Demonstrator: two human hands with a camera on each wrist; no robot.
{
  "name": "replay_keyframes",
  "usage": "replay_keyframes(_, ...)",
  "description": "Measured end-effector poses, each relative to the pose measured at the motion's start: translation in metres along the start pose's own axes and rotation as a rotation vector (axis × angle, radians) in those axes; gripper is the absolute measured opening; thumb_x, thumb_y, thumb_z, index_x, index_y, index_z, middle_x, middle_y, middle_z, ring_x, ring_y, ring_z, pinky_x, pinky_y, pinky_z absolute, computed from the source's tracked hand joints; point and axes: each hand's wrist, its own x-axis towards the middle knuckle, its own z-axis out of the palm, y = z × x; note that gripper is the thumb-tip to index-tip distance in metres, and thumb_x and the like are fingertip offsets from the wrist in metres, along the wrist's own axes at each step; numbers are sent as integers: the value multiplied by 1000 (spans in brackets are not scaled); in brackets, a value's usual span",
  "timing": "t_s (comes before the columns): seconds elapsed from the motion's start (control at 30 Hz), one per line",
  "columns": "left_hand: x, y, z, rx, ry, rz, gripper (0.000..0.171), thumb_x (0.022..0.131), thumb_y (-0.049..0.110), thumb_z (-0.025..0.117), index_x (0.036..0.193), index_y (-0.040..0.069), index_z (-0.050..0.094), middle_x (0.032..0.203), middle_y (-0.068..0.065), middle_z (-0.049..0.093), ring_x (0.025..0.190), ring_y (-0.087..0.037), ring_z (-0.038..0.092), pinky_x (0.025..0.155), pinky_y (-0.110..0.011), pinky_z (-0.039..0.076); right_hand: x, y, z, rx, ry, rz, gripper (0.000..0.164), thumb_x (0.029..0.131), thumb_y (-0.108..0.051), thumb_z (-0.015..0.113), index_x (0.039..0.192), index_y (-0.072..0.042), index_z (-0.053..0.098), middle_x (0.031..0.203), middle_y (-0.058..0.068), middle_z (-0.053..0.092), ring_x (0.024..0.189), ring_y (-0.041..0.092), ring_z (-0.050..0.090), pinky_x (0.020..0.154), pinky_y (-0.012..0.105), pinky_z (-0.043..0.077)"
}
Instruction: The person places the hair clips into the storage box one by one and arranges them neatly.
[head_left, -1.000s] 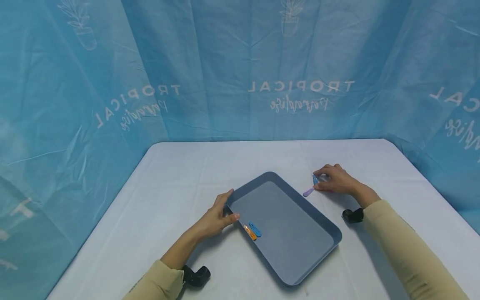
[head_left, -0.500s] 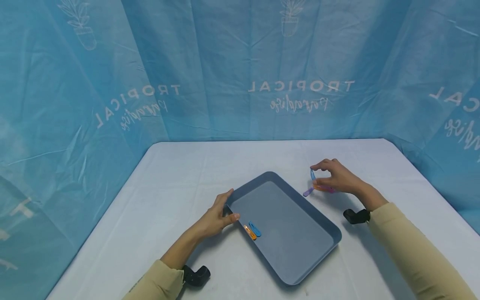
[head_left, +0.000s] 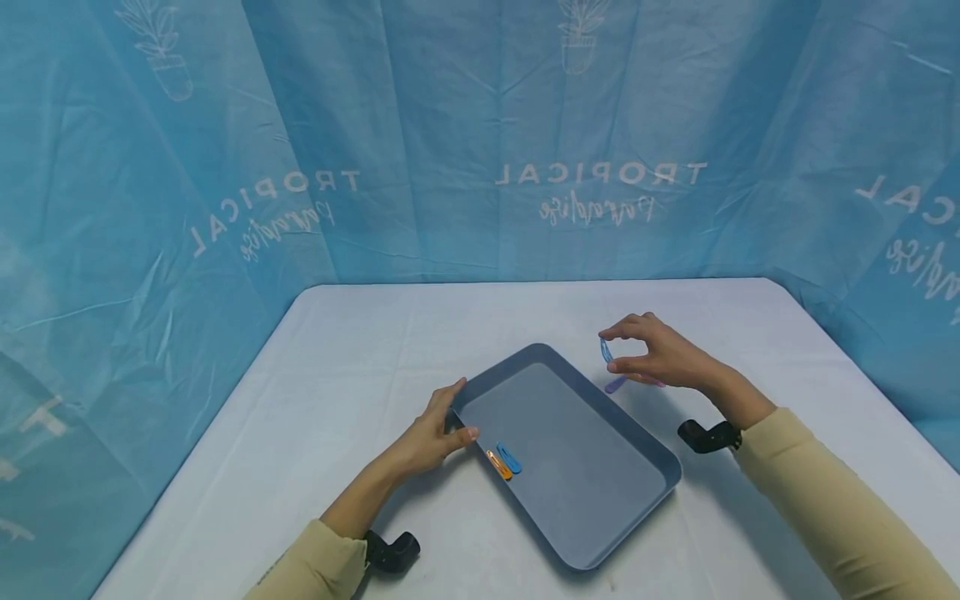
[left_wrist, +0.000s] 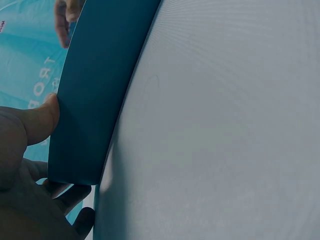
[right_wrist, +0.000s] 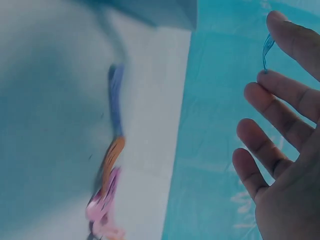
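Between the thumb and index finger of my right hand (head_left: 660, 354) is a light blue snap hair clip (head_left: 605, 350), raised above the table right of the tray. Its other fingers are spread in the right wrist view. My left hand (head_left: 423, 433) grips the left corner of the grey-blue tray (head_left: 577, 450), thumb at the rim and fingers round the outside. Inside the tray, near that hand, lie an orange hair clip (head_left: 498, 465) and a blue hair clip (head_left: 509, 458). Below my right hand are a purple clip (right_wrist: 116, 100), an orange clip (right_wrist: 112, 155) and pink clips (right_wrist: 102, 205), blurred.
The tray stands at a slant on a table with a white cloth (head_left: 360, 358). Blue printed curtains (head_left: 450, 167) hang behind the table and along its sides. A black wrist camera (head_left: 708, 437) sits under my right wrist, another (head_left: 393, 552) under the left.
My right hand has lifted the light blue clip from the loose clips and moved left toward the tray. My left hand and the tray have stayed in place.
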Motion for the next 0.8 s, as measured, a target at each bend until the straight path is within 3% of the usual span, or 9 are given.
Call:
replay_keyframes(0.13,0,0,0,-6,2,0,79,92,27,61,153,14,13,155,-17,17,140,-49,19,103,-64,31,2,-14,3,-10,-8,-40,55,81,-32,74,127,-7,59,125,10,59,117,27,44,101,58,34)
replay_keyframes(0.23,0,-1,0,-3,1,4,78,92,27,61,153,14,13,155,-17,17,140,-48,19,103,-64,32,3,-23,5,-25,-11,-66,53,82,-34,73,128,-11,59,125,7,59,115,24,45,93,51,42)
replay_keyframes(0.8,1,-1,1,0,10,5,79,92,26,61,153,13,13,154,-19,18,140,-48,18,104,-64,30,7,-60,36,-37,-92,-198,52,79,-25,76,128,-14,59,124,3,58,108,21,45,87,42,44)
